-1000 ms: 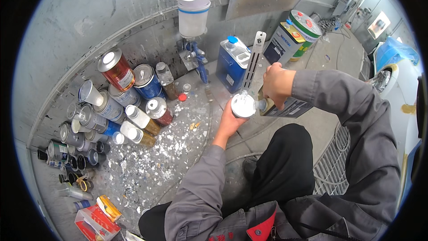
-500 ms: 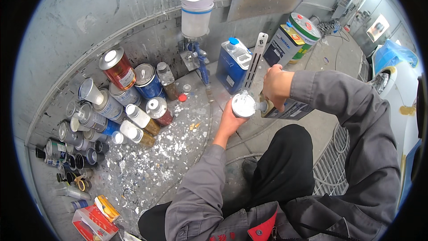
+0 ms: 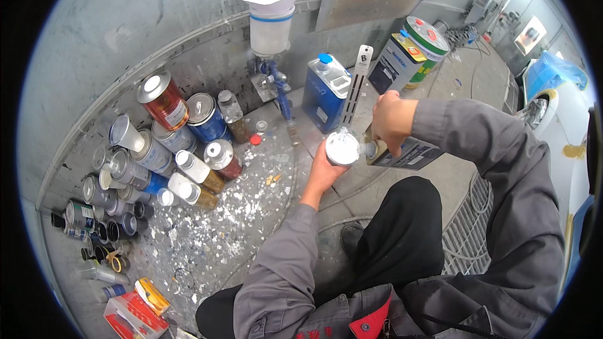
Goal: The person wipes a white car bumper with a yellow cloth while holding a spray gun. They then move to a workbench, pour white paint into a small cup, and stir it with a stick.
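My left hand [image 3: 321, 174] is wrapped round a small cup [image 3: 342, 149] with white liquid in it. A flat slotted metal mixing stick [image 3: 355, 88] stands in the cup and leans slightly right at the top. In my right hand [image 3: 393, 120] is a dark rectangular can [image 3: 407, 154], tipped on its side with its spout at the cup's right rim. Whether liquid is flowing from the spout is too small to tell. Just beyond the cup stands a blue rectangular can [image 3: 323, 94] with a blue cap.
Paint cans [image 3: 164, 100], bottles and cups crowd the left by the wall. A spray gun [image 3: 279, 88] with a white cup [image 3: 271, 31] hangs ahead. Another rectangular can [image 3: 392, 66] and a round drum [image 3: 427, 41] stand far right. Floor grating [image 3: 466, 232] lies beside my knee.
The view has shifted very slightly. Both hands keep the same hold, with the tipped can still at the cup's rim.
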`<action>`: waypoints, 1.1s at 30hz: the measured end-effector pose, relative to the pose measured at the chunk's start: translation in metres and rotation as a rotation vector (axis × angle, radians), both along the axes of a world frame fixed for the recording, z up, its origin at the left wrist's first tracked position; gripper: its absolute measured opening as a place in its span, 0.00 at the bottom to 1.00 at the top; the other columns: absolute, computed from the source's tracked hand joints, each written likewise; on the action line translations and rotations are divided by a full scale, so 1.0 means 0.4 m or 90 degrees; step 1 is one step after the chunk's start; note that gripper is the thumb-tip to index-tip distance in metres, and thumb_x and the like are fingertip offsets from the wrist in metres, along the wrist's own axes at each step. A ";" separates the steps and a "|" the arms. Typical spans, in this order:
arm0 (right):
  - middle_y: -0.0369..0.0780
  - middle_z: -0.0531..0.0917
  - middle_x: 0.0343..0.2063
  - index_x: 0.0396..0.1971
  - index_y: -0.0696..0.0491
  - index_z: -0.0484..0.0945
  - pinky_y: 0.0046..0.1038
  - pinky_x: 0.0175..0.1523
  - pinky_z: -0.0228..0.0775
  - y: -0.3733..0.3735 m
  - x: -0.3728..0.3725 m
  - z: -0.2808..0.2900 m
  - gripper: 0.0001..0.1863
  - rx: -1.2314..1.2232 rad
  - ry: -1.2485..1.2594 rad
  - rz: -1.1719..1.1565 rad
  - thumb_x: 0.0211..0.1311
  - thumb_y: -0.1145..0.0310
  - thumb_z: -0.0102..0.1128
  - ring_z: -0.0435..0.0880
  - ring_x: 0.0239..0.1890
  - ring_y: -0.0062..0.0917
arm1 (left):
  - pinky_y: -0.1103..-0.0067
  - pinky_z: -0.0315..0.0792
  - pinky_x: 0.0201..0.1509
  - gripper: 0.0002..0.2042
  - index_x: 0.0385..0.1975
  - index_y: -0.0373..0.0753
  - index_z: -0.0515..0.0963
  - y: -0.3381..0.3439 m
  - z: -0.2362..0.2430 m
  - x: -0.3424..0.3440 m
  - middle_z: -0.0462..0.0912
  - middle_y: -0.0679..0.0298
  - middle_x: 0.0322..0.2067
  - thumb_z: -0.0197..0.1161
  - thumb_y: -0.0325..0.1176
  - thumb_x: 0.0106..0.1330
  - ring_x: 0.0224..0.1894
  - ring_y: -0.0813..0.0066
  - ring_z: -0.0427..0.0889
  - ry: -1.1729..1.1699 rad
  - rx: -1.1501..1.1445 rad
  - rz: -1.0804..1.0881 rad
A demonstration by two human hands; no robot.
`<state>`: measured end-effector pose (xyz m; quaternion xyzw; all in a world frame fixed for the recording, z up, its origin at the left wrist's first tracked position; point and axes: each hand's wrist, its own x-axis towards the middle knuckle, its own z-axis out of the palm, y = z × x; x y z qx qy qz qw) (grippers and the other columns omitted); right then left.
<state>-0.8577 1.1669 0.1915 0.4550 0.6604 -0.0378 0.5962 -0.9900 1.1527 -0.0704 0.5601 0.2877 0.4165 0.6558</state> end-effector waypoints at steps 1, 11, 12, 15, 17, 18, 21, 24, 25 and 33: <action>0.38 0.89 0.45 0.55 0.37 0.88 0.48 0.53 0.74 -0.007 0.012 0.014 0.34 0.016 0.037 -0.007 0.46 0.40 0.76 0.87 0.50 0.38 | 0.70 0.71 0.69 0.44 0.69 0.37 0.69 -0.001 0.000 0.003 0.79 0.59 0.61 0.81 0.22 0.47 0.64 0.66 0.78 0.000 -0.006 0.001; 0.53 0.81 0.52 0.71 0.28 0.74 0.42 0.61 0.74 -0.184 0.459 -0.118 0.44 0.350 0.488 -0.320 0.51 0.33 0.71 0.80 0.59 0.48 | 0.70 0.72 0.70 0.44 0.71 0.36 0.65 0.017 0.058 -0.012 0.79 0.59 0.63 0.81 0.21 0.51 0.65 0.67 0.78 -0.010 -0.003 0.025; 0.53 0.81 0.52 0.71 0.28 0.74 0.42 0.62 0.74 -0.176 0.493 -0.171 0.44 0.390 0.529 -0.368 0.51 0.32 0.71 0.80 0.59 0.48 | 0.70 0.73 0.69 0.44 0.70 0.35 0.65 0.021 0.064 -0.026 0.79 0.59 0.62 0.80 0.21 0.51 0.65 0.67 0.78 -0.009 0.002 0.034; 0.55 0.81 0.52 0.71 0.28 0.73 0.45 0.62 0.74 -0.107 0.561 -0.327 0.45 0.553 0.502 -0.459 0.52 0.31 0.69 0.80 0.58 0.52 | 0.71 0.75 0.67 0.43 0.69 0.34 0.66 0.024 0.085 -0.060 0.80 0.58 0.61 0.80 0.21 0.51 0.63 0.67 0.80 0.003 0.021 0.063; 0.55 0.80 0.54 0.72 0.28 0.71 0.49 0.61 0.75 -0.038 0.590 -0.411 0.45 0.653 0.469 -0.516 0.53 0.32 0.70 0.77 0.60 0.55 | 0.71 0.75 0.67 0.42 0.69 0.35 0.66 0.022 0.100 -0.081 0.80 0.58 0.60 0.80 0.21 0.51 0.63 0.68 0.80 0.032 0.037 0.069; 0.55 0.80 0.55 0.73 0.29 0.70 0.48 0.61 0.75 -0.007 0.599 -0.445 0.46 0.714 0.462 -0.531 0.53 0.33 0.71 0.77 0.60 0.56 | 0.71 0.75 0.67 0.42 0.69 0.35 0.66 0.016 0.108 -0.092 0.80 0.59 0.60 0.79 0.21 0.51 0.63 0.68 0.80 0.046 0.045 0.073; 0.56 0.76 0.60 0.75 0.30 0.67 0.49 0.61 0.75 0.093 0.607 -0.528 0.47 0.850 0.426 -0.573 0.54 0.35 0.72 0.76 0.60 0.56 | 0.71 0.73 0.68 0.42 0.69 0.33 0.66 -0.016 0.139 -0.131 0.80 0.58 0.60 0.79 0.22 0.52 0.62 0.68 0.80 0.039 -0.005 0.085; 0.55 0.75 0.61 0.76 0.31 0.64 0.49 0.60 0.76 0.175 0.612 -0.595 0.49 0.895 0.416 -0.566 0.54 0.35 0.72 0.77 0.59 0.55 | 0.70 0.73 0.68 0.42 0.69 0.32 0.66 -0.042 0.159 -0.175 0.80 0.58 0.61 0.80 0.24 0.52 0.63 0.67 0.80 0.067 -0.006 0.133; 0.54 0.74 0.60 0.76 0.31 0.63 0.47 0.58 0.77 0.199 0.622 -0.625 0.49 0.885 0.417 -0.562 0.54 0.35 0.71 0.78 0.59 0.54 | 0.70 0.73 0.68 0.41 0.69 0.33 0.67 -0.049 0.147 -0.193 0.81 0.58 0.60 0.79 0.24 0.52 0.62 0.67 0.81 0.089 0.008 0.145; 0.49 0.89 0.44 0.47 0.49 0.87 0.51 0.53 0.76 0.415 0.524 -0.405 0.25 0.837 0.727 -0.389 0.68 0.42 0.61 0.87 0.50 0.46 | 0.70 0.74 0.68 0.41 0.68 0.32 0.67 -0.080 0.180 -0.212 0.81 0.57 0.60 0.80 0.24 0.51 0.62 0.67 0.81 0.118 -0.015 0.205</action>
